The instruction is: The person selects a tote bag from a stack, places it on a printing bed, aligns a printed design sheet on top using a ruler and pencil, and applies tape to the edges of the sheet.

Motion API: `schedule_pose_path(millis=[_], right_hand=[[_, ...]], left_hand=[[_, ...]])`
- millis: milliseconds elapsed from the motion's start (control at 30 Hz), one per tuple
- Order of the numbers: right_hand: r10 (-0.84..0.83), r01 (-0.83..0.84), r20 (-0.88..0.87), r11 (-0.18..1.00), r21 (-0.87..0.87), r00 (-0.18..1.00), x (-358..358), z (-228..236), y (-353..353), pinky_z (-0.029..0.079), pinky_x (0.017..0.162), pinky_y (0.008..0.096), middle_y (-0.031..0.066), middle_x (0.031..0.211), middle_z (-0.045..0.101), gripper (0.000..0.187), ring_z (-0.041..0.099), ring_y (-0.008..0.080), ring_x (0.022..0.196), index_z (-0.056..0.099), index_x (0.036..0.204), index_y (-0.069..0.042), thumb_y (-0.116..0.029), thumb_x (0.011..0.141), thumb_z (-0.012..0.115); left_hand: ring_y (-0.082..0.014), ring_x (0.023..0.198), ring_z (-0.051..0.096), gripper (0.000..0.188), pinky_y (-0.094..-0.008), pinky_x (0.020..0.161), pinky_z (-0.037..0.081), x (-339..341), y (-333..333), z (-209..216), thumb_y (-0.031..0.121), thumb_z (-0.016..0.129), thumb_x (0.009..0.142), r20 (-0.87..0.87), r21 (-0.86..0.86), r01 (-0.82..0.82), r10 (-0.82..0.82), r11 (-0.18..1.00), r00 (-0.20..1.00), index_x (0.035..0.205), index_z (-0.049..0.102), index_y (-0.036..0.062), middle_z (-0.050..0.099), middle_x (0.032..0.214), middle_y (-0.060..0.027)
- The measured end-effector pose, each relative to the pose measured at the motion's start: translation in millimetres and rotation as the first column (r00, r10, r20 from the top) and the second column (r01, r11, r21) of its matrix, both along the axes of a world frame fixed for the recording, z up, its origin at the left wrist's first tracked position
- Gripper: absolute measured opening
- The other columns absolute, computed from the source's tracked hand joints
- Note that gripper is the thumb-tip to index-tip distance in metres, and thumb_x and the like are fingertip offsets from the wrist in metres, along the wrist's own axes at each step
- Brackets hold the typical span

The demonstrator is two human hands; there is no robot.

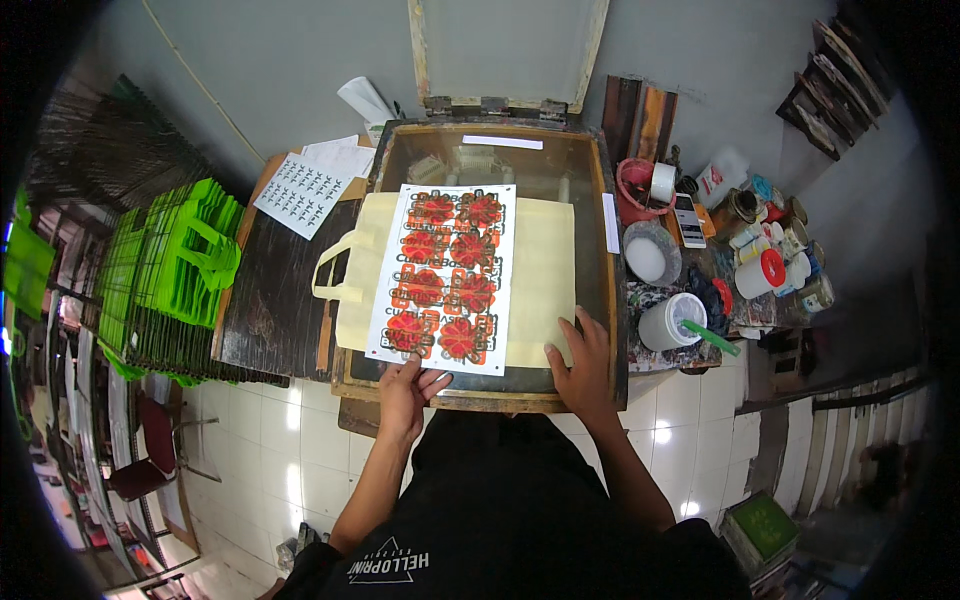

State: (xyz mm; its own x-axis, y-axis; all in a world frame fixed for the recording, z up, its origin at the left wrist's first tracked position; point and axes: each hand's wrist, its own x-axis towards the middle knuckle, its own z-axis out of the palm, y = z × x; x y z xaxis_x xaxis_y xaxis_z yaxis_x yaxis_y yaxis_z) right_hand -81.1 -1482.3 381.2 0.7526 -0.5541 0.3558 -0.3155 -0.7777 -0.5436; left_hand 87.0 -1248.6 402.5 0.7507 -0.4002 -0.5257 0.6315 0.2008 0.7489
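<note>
A white sheet printed with red, orange and black designs [444,280] lies over a cream tote bag [540,290]. The bag rests flat on a wood-framed glass-topped table [480,385], its handle loop [333,268] pointing left. At the sheet's lower edge, my left hand [405,397] pinches the paper near its left corner. My right hand [583,368] lies flat with its fingers apart on the bag's lower right corner. The bag's middle is hidden beneath the sheet.
Pattern sheets [302,193] lie on the dark board at left, beside a rack of bright green bags [190,255]. To the right stand a white tub [668,325] with a green-handled tool, a bowl [650,255], a phone [690,222] and several paint jars. A hinged frame [510,50] stands raised behind.
</note>
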Motion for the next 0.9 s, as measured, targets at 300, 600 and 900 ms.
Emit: schedule_pose_path(millis=[300,600,900], right_hand=[[0.205,-0.204,0.009,0.976,-0.079,0.979,87,19,-4,0.035,0.115,0.0546,0.0261,0.149,0.047,0.051,0.039,0.0424,0.143,0.058,0.137,0.0,-0.025,0.094,0.069],[0.195,-0.233,-0.21,0.956,-0.176,0.958,105,-13,-16,0.027,0.119,0.0603,0.0182,0.157,0.044,0.057,0.035,0.0393,0.147,0.054,0.147,-0.009,-0.046,0.103,0.055],[0.208,-0.244,-0.223,0.958,-0.148,0.952,106,-10,-16,0.024,0.12,0.0601,0.017,0.158,0.043,0.058,0.035,0.0394,0.147,0.051,0.149,-0.011,-0.046,0.103,0.054]], left_hand=[[-0.0242,0.089,0.072,0.022,-0.0449,0.085,0.065,5,0,-5,0.018,0.057,0.106,-0.022,-0.018,0.041,-0.041,0.999,0.999,0.107,0.057,-0.0047,0.066,0.102,-0.015],[-0.0341,0.103,0.072,0.029,-0.0455,0.089,0.064,15,12,-7,0.021,0.056,0.105,-0.092,-0.029,0.116,-0.118,0.993,0.989,0.117,0.053,-0.005,0.067,0.109,-0.021],[-0.0332,0.091,0.076,0.045,-0.0402,0.078,0.065,40,42,6,0.036,0.052,0.107,-0.116,0.139,0.377,-0.363,0.916,0.925,0.113,0.06,-0.007,0.073,0.101,-0.0255]])
